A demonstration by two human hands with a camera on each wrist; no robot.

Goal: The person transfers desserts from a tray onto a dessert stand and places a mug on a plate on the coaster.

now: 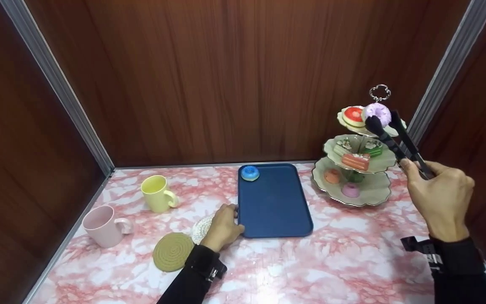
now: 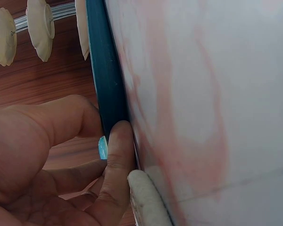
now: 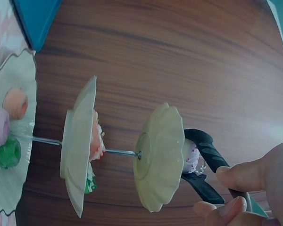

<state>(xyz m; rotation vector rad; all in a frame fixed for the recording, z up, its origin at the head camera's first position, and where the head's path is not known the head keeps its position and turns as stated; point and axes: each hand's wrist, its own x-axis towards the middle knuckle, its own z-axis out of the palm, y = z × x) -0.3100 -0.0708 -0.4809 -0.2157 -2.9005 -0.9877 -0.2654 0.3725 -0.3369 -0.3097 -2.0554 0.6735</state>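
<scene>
Pinched black tongs (image 1: 406, 138) with right hand (image 1: 443, 194), around purple donut (image 1: 371, 110) at top plate (image 3: 160, 157) (not moved over yet). Pinched blue tray (image 1: 274, 202) with left hand (image 1: 225, 223), with blue donut (image 1: 250, 175) already on it.

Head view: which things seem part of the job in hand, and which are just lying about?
Likely used:
tongs, in the right hand
purple donut between their tips
stand
its cakes
tray, left hand on its edge
blue donut

Seemingly lying about:
yellow mug
pink mug
olive coaster
white coaster
</scene>
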